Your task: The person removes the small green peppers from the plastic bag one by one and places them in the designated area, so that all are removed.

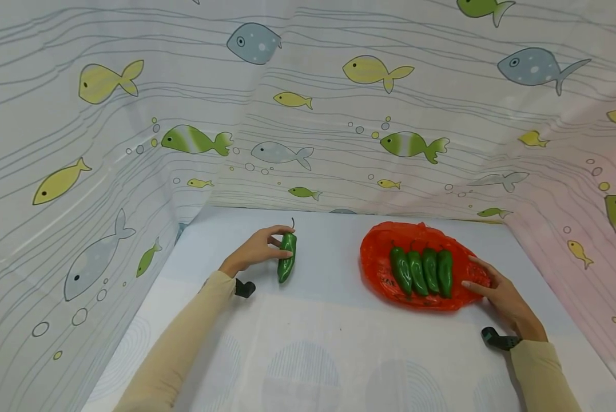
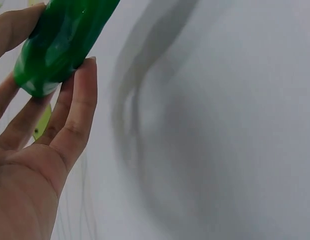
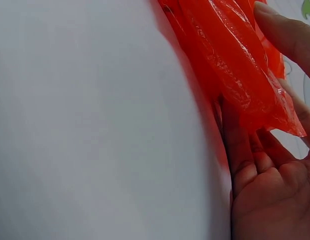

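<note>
Four green peppers (image 1: 429, 272) on a red plastic bag (image 1: 376, 252) could roll if the right hand (image 1: 504, 294), clasping its edge, tugs, while a fifth pepper (image 1: 287, 265), pinched well apart by the left hand (image 1: 258, 248), could slip, being glossy.

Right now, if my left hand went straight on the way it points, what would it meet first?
Past the pepper it holds, your left hand would probably meet the red bag, though the hand's height is unclear.
</note>
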Demonstrator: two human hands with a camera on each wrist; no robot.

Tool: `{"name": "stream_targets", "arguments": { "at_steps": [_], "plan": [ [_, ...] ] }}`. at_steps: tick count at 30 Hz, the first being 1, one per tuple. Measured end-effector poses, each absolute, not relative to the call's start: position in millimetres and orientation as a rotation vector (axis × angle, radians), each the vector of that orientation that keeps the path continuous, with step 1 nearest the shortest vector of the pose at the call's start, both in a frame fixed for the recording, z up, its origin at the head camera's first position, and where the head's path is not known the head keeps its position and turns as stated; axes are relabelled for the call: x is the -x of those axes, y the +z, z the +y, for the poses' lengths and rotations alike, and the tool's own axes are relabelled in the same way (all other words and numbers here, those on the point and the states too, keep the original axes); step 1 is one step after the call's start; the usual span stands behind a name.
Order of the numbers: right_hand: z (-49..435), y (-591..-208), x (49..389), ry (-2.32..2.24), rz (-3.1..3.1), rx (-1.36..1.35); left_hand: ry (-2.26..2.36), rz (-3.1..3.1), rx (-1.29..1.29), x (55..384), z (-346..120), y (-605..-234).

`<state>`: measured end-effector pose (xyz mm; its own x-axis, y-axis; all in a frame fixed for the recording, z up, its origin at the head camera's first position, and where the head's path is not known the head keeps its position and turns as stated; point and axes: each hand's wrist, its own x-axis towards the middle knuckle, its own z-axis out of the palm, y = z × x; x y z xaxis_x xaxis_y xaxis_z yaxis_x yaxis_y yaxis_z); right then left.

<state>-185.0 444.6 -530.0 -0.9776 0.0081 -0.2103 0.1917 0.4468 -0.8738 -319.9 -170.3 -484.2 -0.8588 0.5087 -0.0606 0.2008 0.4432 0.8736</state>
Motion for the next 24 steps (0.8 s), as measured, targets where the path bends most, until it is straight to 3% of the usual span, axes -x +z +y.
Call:
{"name": "stream_targets", "arguments": {
  "at_steps": [24],
  "plan": [
    [445,-527,184,-1.55,2.502,-0.165,1.383,2.453,-0.443,314,-264,-493]
  ]
}}
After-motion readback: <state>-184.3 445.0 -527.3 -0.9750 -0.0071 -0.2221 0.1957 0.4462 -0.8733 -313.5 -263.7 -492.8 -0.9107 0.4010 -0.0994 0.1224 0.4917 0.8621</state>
